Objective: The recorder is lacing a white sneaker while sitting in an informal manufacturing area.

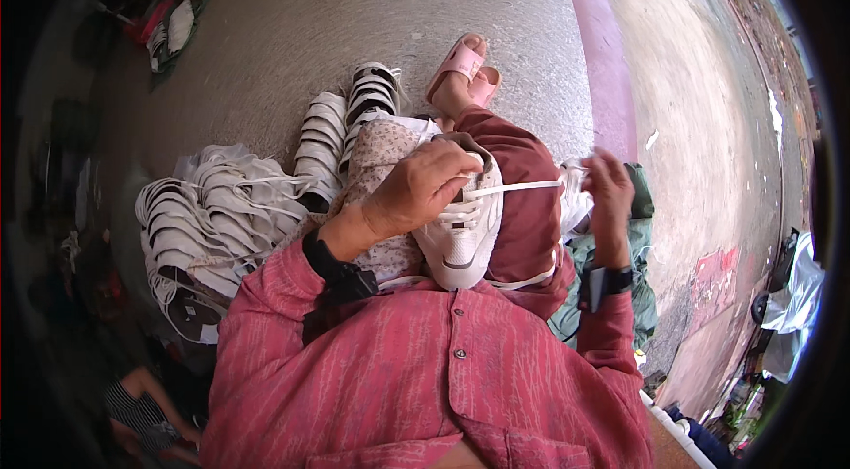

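At the frame's centre, a white shoe (459,243) is gripped near its opening by the left hand (414,190). Its white lace (522,187) is stretched rightward toward the curled right hand (609,195); whether it is pinched there cannot be told. More white shoe uppers (177,234) are stacked left of centre.

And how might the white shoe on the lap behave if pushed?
The white shoe would probably dent little at its smoothly rounded toe. It could tip, resting on the uneven, cloth-covered lap. Its lace, thin and narrow, likely goes limp when slack.
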The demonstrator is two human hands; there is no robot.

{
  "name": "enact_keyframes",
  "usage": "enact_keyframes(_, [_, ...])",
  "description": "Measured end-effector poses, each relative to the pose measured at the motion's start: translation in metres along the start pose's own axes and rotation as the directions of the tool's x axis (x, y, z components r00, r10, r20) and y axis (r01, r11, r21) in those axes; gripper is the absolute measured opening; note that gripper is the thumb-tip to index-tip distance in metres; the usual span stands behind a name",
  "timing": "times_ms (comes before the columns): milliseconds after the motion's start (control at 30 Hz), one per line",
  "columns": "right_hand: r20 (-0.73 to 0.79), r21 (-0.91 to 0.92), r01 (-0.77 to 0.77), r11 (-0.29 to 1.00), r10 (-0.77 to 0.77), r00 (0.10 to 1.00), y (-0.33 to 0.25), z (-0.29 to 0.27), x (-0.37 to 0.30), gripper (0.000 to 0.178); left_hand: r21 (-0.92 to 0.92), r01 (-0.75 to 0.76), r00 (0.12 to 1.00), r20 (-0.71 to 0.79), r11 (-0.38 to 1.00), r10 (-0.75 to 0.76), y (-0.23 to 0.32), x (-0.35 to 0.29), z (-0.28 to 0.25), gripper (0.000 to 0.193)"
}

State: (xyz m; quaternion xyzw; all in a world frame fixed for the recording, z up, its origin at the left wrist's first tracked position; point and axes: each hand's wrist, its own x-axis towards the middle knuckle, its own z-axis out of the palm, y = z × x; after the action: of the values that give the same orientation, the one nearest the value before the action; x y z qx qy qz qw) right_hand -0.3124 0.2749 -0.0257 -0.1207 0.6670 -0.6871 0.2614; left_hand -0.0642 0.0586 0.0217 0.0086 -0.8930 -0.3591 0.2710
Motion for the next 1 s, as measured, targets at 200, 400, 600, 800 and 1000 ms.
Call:
enact_keyframes(200, [0.527, -0.309, 0.088, 0.947, 0.093, 0.845, -0.006, 0.073, -0.041, 0.013, -0.192, 0.419, 0.896, 0.248, 0.888, -0.369, -0.013, 0.014, 0.017, 0.013])
enact_keyframes(400, [0.73, -0.448, 0.236, 0.863, 0.2, 0.653, -0.022, 0.068, -0.043, 0.013, -0.114, 0.317, 0.914, 0.301, 0.942, -0.272, -0.017, 0.012, 0.021, 0.014])
enact_keyframes(600, [0.753, -0.397, 0.207, 0.894, 0.188, 0.63, -0.02, 0.073, -0.037, 0.015, -0.096, 0.265, 0.929, 0.294, 0.96, -0.227, -0.021, 0.009, 0.023, 0.016])
enact_keyframes(800, [0.668, -0.528, 0.001, 0.849, 0.415, 0.617, -0.035, 0.087, -0.03, 0.014, -0.096, 0.245, 0.941, 0.265, 0.965, -0.212, -0.018, 0.008, 0.024, 0.015])
enact_keyframes(1000, [0.723, -0.632, 0.604, 0.485, 0.09, 0.685, -0.044, 0.086, -0.038, 0.015, -0.145, 0.251, 0.942, 0.263, 0.957, -0.207, -0.019, 0.009, 0.028, 0.014])
